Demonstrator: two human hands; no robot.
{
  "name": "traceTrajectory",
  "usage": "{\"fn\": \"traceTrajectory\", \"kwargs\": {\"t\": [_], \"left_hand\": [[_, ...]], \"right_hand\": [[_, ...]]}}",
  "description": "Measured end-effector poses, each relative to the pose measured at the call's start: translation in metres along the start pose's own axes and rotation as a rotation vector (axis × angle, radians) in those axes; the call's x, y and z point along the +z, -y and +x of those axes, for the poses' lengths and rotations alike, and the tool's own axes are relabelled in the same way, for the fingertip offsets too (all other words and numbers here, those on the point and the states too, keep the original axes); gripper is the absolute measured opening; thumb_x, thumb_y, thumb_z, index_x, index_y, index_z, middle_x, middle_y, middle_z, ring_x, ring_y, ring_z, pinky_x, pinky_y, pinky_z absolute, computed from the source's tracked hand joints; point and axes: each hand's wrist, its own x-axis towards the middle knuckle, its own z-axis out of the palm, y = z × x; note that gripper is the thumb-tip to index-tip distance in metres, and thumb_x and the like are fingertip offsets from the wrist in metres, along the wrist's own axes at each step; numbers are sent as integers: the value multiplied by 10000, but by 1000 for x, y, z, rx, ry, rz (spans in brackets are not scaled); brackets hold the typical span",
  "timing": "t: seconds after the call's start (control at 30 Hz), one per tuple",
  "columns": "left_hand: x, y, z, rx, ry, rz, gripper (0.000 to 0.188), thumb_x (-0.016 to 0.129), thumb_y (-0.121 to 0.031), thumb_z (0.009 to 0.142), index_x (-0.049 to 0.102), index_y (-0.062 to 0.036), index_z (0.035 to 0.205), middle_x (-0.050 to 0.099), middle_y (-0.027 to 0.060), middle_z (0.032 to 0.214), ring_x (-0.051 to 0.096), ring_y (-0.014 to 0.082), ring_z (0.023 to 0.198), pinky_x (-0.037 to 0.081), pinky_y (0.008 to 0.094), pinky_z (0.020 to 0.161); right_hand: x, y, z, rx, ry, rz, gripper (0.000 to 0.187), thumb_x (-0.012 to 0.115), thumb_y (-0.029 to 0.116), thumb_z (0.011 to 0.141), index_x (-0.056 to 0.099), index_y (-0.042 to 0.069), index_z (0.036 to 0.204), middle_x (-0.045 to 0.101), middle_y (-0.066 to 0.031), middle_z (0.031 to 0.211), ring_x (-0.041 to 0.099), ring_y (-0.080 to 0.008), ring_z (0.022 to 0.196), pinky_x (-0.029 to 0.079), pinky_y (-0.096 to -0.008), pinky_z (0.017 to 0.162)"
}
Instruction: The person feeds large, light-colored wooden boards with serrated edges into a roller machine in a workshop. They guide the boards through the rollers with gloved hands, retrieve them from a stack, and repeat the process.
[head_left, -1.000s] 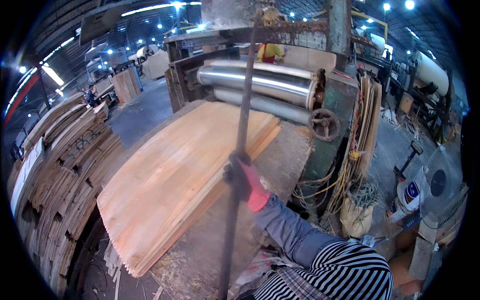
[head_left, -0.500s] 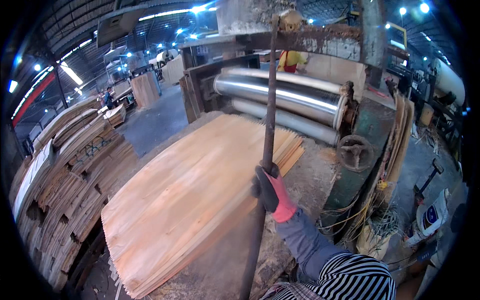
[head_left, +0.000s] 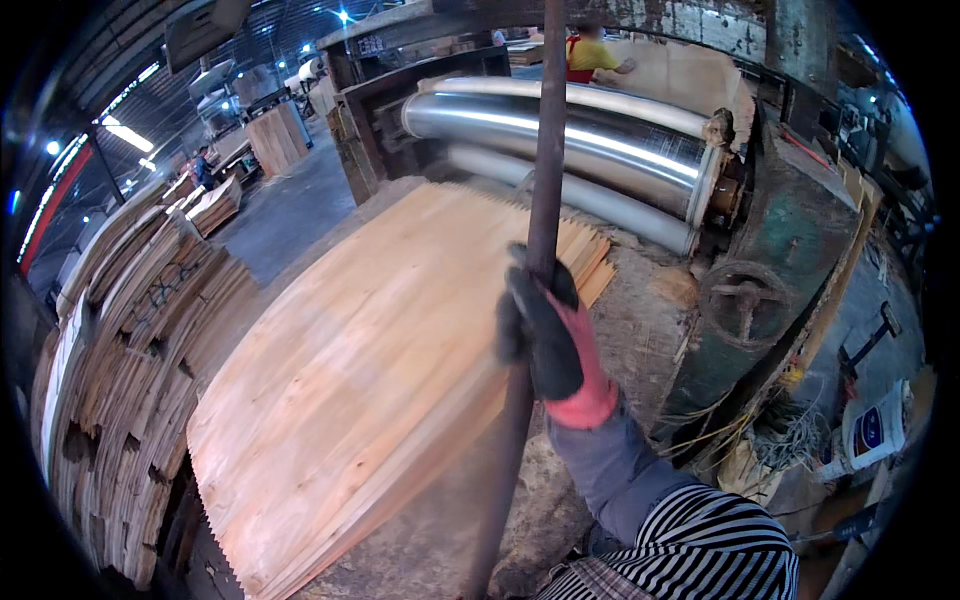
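Observation:
My right hand (head_left: 550, 335), in a black and pink glove, closes round a long dark metal bar (head_left: 548, 150). The bar stands tilted, running from the top edge past my hand to the lower edge. Left of it lies a stack of pale wood veneer sheets (head_left: 350, 370) with jagged ends, on a dusty worn surface (head_left: 440, 535). At the far end of the sheets is a machine with a shiny steel roller (head_left: 590, 145) and a paler roller (head_left: 580, 195) below it. My left hand does not show.
Layered veneer piles (head_left: 140, 370) stand at the left. A handwheel (head_left: 748, 305) sits on the green machine side at right. Beyond are tangled strapping (head_left: 790, 435), a white bucket (head_left: 875, 430) and a hammer-like tool (head_left: 870, 340). A person in yellow (head_left: 592, 58) is behind the rollers.
The view has tipped downward, so the rollers sit higher in it. My right hand still holds the bar and appears slightly higher, and larger. The veneer stack stays in place.

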Motion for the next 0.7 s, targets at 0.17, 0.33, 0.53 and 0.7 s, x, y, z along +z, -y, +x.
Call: {"fn": "traceTrajectory", "kwargs": {"t": [0.17,0.33,0.53,0.7], "left_hand": [[41,-41,22,181,112,49,235,544,-222,753,558,-32,891,595,125,781,581,248,684,467,337,587],[80,-43,73,492,18,539,264,572,-200,666,560,-58,889,569,142,829,550,301,745,447,377,638],[91,-37,103,623,24,809,517,606,-129,497,521,-106,1007,485,138,969,470,330,891,387,414,750],[77,-30,108,500,-58,839,842,690,-265,485,341,-123,1238,369,157,1207,394,336,1050,346,441,841]], "right_hand": [[-37,21,65,-75,5,-3,249,547,236,800,404,76,926,453,-32,626,457,-107,484,408,-233,432],[-68,21,99,-70,-35,-75,280,559,282,788,406,84,912,485,-55,640,484,-137,479,435,-256,443],[-92,11,115,-106,-39,-123,273,546,253,799,433,86,983,518,-49,692,498,-140,484,439,-268,442],[-103,-26,74,-177,-250,-574,511,541,207,803,296,89,1236,504,-113,1042,511,-215,887,417,-282,754]]}}
